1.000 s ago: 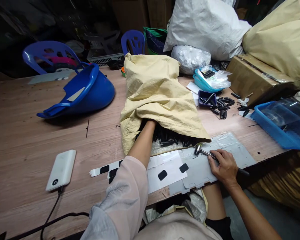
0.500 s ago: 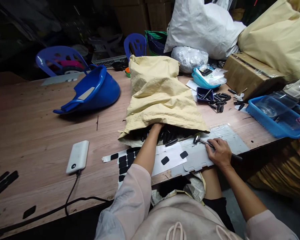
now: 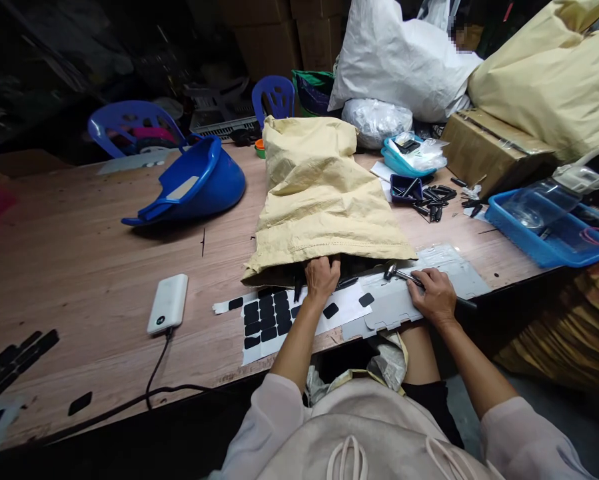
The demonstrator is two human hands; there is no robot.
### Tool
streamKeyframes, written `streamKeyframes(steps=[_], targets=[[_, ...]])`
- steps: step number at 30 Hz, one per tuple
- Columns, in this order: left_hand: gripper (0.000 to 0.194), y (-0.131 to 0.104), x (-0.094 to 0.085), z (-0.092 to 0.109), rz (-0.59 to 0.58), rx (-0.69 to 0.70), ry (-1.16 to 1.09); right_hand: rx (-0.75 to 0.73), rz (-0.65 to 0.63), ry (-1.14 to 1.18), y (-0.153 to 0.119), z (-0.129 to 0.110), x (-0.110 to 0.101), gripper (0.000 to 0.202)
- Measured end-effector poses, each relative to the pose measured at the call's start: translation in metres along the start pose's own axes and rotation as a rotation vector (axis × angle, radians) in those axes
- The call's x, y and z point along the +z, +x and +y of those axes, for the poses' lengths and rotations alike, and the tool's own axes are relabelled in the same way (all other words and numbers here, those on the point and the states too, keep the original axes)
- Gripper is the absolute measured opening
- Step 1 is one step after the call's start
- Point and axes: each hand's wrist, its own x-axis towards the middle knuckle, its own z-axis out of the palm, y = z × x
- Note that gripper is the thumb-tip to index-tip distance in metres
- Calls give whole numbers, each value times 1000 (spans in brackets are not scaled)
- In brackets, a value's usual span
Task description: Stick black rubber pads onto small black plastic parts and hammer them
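Note:
A pale yellow sack (image 3: 324, 193) lies on the table with its open mouth toward me. At that mouth is my left hand (image 3: 322, 275), its fingertips hidden under the edge; whether it grips anything does not show. A black piece (image 3: 298, 285) sticks out beside it. My right hand (image 3: 435, 295) is closed around the handle of a small hammer (image 3: 390, 271), over a grey taped board (image 3: 379, 310). Below the sack lies a white sheet with black rounded stickers (image 3: 266, 319); two more stickers (image 3: 331, 311) are on white paper near the board.
A white power bank (image 3: 168, 304) with a cable lies on the left, a blue scoop-shaped basin (image 3: 204, 183) behind it. At the right are black parts (image 3: 436, 200), a cardboard box (image 3: 499, 150) and a blue tray (image 3: 534, 233).
My left hand has drawn back from deep inside the sack to its mouth, and a black piece now shows beside it. My right hand stays on the hammer. The view has shifted slightly.

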Motion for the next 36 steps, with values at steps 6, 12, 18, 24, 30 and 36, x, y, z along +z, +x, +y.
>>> streamKeyframes(steps=[6,12,18,24,30,36], targets=[[26,-61,18,-3,27,197,-57,-4,0,6,0,3,3,25],[13,-67,23,-14,-62,194,-126,6,-6,22,1,4,4,24],[11,-80,19,-30,-82,138,-290,-46,-24,61,3,10,4,24],[14,-76,18,-31,-107,123,-344,-16,-107,76,6,3,-5,26],[15,-74,20,-32,-132,128,-366,68,-95,490,-17,-54,-34,29],[16,-75,23,-33,-130,146,-405,40,-206,585,-44,-106,-47,36]])
